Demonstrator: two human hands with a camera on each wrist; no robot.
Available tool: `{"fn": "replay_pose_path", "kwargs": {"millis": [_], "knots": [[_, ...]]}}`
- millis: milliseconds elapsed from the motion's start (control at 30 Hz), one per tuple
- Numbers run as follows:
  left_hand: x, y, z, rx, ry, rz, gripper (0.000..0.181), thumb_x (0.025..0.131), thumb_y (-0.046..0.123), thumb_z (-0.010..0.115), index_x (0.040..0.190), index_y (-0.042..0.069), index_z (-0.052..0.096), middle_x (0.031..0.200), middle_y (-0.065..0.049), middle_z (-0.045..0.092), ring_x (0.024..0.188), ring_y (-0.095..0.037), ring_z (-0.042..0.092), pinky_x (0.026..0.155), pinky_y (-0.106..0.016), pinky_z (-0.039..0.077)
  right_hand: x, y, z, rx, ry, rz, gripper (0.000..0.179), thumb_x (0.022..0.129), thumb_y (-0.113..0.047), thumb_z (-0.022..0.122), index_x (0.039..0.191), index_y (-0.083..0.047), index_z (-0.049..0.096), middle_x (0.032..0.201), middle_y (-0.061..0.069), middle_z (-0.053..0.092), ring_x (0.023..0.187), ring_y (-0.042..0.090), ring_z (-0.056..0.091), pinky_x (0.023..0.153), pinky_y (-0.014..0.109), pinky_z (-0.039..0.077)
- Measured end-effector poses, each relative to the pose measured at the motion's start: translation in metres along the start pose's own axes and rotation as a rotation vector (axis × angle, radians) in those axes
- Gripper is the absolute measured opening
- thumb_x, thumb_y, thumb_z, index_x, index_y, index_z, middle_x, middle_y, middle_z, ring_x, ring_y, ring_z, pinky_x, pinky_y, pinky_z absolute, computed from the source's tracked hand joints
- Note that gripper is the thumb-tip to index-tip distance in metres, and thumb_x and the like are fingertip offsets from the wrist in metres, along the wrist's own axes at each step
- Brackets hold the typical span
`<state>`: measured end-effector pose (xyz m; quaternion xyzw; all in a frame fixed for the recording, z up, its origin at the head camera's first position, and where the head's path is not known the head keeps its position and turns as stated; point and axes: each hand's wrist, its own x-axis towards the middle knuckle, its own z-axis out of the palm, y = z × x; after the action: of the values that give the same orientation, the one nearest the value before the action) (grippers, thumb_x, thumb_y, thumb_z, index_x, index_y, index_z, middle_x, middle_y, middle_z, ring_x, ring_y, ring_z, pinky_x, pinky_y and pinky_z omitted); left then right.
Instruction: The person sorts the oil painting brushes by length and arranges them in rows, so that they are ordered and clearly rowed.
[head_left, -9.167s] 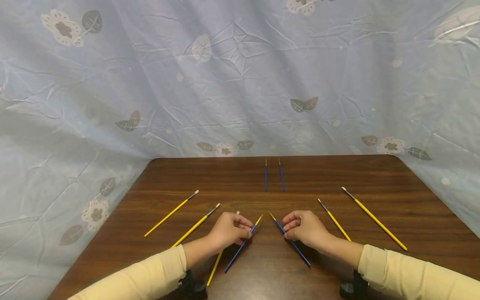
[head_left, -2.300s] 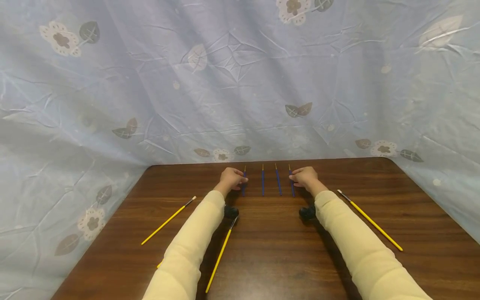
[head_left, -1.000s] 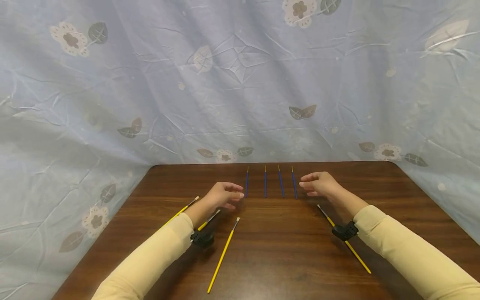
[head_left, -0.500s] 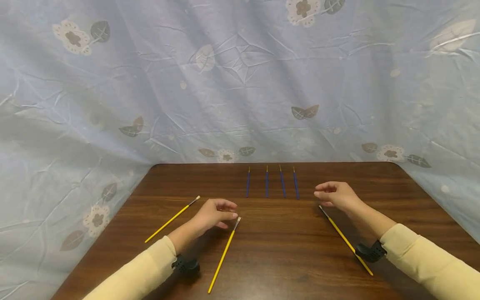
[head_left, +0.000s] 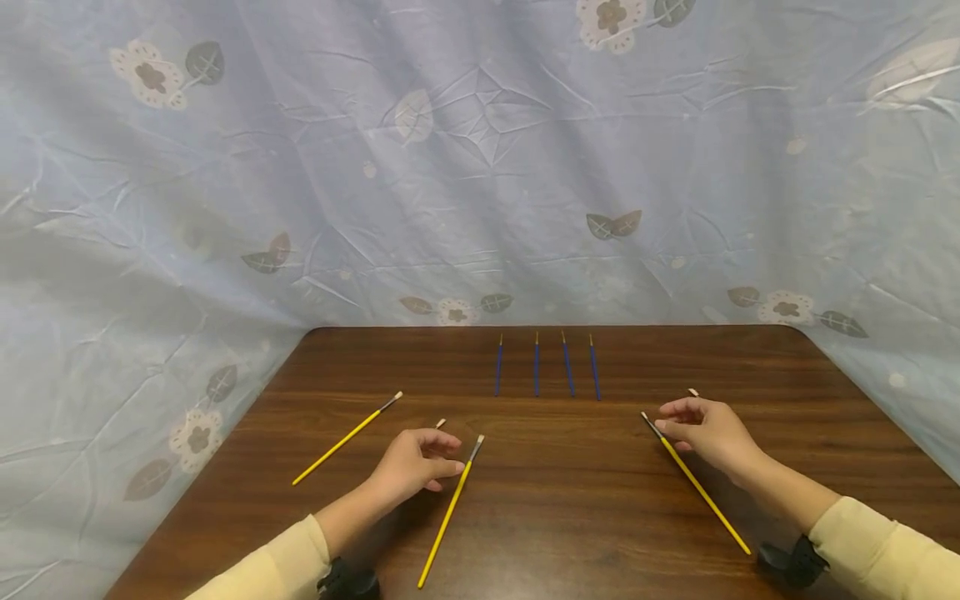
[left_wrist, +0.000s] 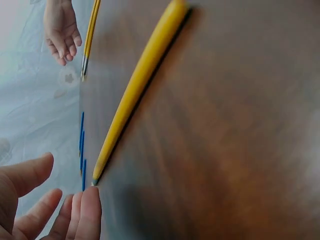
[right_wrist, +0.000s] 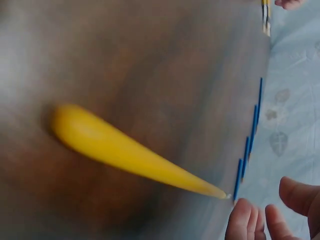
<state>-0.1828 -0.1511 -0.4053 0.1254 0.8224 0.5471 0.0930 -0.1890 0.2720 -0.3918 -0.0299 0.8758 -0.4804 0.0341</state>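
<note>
My left hand [head_left: 416, 462] hovers with thumb and fingers apart, its fingertips right beside the upper handle of a yellow paintbrush [head_left: 445, 525]. That brush lies slanted on the table, and the left wrist view shows its handle [left_wrist: 132, 97] large, with no finger around it. On the other side, my right hand [head_left: 708, 433] is held loosely above the table near the pale-bristled end of another yellow paintbrush [head_left: 706, 495]. In the right wrist view its thumb and fingers are spread and hold nothing. Several blue paintbrushes [head_left: 536, 371] lie in a row at the table's far edge.
Another yellow paintbrush [head_left: 336, 447] lies further left. Bristle tips of two more brushes peek out behind the left hand and the right hand, their handles hidden. A floral curtain [head_left: 480, 208] hangs behind the brown table [head_left: 570, 517].
Both hands earlier pinched blue paintbrushes, which they set down at the ends of the far row and released. Since then both have drawn back and outward to the yellow brushes.
</note>
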Motion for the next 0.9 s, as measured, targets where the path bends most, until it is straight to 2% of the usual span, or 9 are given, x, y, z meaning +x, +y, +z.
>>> {"fn": "replay_pose_path", "kwargs": {"millis": [167, 300, 433, 667, 900], "knots": [[-0.012, 0.000, 0.003, 0.000, 0.006, -0.021, 0.039, 0.082, 0.010, 0.078, 0.114, -0.006, 0.064, 0.110, -0.018, 0.064, 0.086, -0.023, 0.065, 0.064, -0.036, 0.059, -0.011, 0.006, 0.004, -0.033, 0.018, 0.020, 0.044, 0.093, -0.024, 0.068, 0.121, 0.008, 0.057, 0.107, 0.015, 0.063, 0.093, 0.027, 0.063, 0.072, 0.032, 0.058], [-0.017, -0.002, 0.005, -0.006, 0.012, -0.042, 0.039, 0.080, 0.009, 0.079, 0.113, -0.006, 0.064, 0.108, -0.016, 0.064, 0.084, -0.021, 0.065, 0.063, -0.036, 0.059, -0.016, 0.010, 0.005, -0.041, 0.019, 0.032, 0.046, 0.091, -0.025, 0.070, 0.120, 0.008, 0.057, 0.106, 0.014, 0.064, 0.093, 0.026, 0.063, 0.071, 0.032, 0.057], [-0.016, -0.004, 0.008, -0.006, 0.026, -0.037, 0.039, 0.078, 0.008, 0.080, 0.111, -0.006, 0.065, 0.107, -0.016, 0.065, 0.082, -0.020, 0.065, 0.060, -0.036, 0.059, -0.019, 0.013, 0.004, -0.070, 0.029, 0.044, 0.045, 0.091, -0.024, 0.071, 0.119, 0.008, 0.058, 0.105, 0.014, 0.063, 0.091, 0.025, 0.062, 0.069, 0.031, 0.057], [-0.014, -0.007, 0.013, 0.020, 0.046, -0.035, 0.036, 0.076, 0.005, 0.081, 0.108, -0.004, 0.066, 0.102, -0.012, 0.065, 0.074, -0.017, 0.062, 0.056, -0.035, 0.058, -0.019, 0.016, 0.006, -0.087, 0.044, 0.061, 0.040, 0.087, -0.021, 0.075, 0.113, 0.007, 0.061, 0.093, 0.007, 0.064, 0.070, 0.019, 0.057, 0.057, 0.028, 0.052], [-0.014, -0.008, 0.016, 0.049, 0.065, -0.038, 0.034, 0.075, 0.007, 0.082, 0.105, -0.001, 0.068, 0.099, -0.009, 0.066, 0.071, -0.017, 0.061, 0.055, -0.034, 0.056, -0.017, 0.019, 0.007, -0.099, 0.021, 0.076, 0.041, 0.087, -0.022, 0.075, 0.114, 0.007, 0.062, 0.096, 0.008, 0.065, 0.079, 0.018, 0.060, 0.061, 0.029, 0.053]]}}
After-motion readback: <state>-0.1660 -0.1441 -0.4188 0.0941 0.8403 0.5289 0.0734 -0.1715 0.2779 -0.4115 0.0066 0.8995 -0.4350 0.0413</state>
